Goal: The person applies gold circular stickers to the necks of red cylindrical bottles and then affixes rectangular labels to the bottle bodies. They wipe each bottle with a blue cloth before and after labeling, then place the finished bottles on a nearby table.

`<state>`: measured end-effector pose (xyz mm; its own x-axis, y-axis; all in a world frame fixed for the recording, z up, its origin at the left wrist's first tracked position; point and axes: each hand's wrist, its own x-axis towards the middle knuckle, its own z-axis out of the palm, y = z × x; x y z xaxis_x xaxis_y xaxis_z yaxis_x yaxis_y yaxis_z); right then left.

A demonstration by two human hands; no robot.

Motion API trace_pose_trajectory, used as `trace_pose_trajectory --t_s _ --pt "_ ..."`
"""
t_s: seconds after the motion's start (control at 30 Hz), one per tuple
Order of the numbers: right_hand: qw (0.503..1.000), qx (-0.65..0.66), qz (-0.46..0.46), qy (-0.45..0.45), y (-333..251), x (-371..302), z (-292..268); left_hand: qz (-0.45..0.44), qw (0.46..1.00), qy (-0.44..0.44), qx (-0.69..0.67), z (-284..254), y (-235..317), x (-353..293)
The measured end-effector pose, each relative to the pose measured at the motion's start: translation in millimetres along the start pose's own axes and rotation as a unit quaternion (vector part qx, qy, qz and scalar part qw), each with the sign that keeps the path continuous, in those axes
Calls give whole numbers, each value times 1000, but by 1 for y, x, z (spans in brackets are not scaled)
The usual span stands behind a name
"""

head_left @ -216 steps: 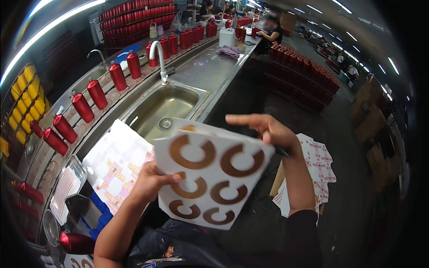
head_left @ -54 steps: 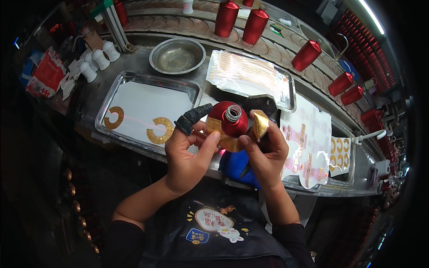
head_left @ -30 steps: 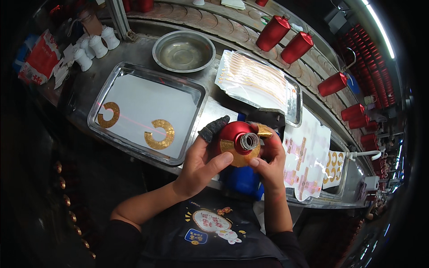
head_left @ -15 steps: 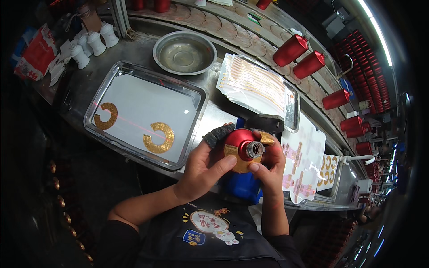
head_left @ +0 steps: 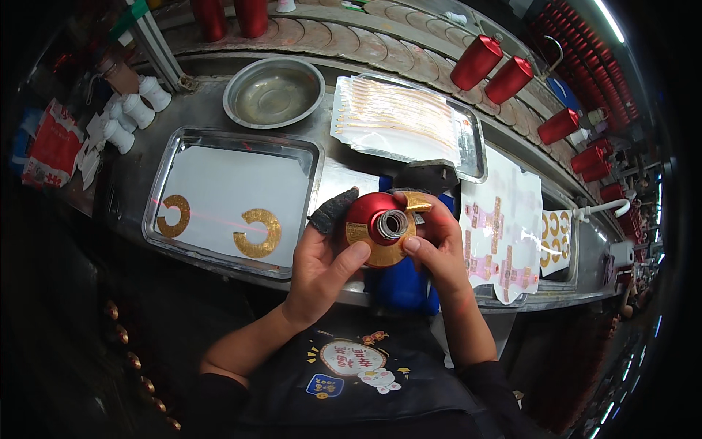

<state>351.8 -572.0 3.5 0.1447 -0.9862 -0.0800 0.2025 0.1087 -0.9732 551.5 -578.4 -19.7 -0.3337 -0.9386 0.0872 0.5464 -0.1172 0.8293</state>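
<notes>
Between both hands is a red metallic bottle [head_left: 363, 207], its open threaded neck tipped toward me. A gold C-shaped decal [head_left: 385, 255] curves around its shoulder, lying against the near side. My left hand [head_left: 324, 267] grips the bottle from the left, thumb pressed on the decal and dark covers on some fingers. On the right, my right hand [head_left: 436, 252] holds the other side, its thumb at the decal's edge; gold wrapping covers a fingertip. The bottle's lower body is hidden. Two more gold C-shaped decals [head_left: 257, 233] lie on white paper in a metal tray [head_left: 314, 164] to the left.
Beyond the tray stands a round metal basin [head_left: 232, 117]. Sheets of gold strips [head_left: 395, 110] fill another tray; printed decal sheets [head_left: 501, 241] lie to the right. Red bottles [head_left: 475, 62] line a conveyor [head_left: 329, 36] at the back. A blue object [head_left: 401, 289] sits below the held bottle.
My view has shifted, so the bench appears displaced. Both hands keep hold of the bottle, with its neck turned slightly more toward me and the thumbs still on the decal.
</notes>
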Motion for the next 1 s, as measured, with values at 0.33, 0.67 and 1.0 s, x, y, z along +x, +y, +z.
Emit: trace_pose_trajectory --t_s 0.33,0.67,1.0 --pt "1000 15 5 10 1 3 2 5 999 24 36 6 2 0" --pt "999 -5 -49 -15 7 4 -2 7 999 4 36 3 1 1" --pt "998 -56 -19 7 2 0 0 12 998 33 50 6 -2 0"
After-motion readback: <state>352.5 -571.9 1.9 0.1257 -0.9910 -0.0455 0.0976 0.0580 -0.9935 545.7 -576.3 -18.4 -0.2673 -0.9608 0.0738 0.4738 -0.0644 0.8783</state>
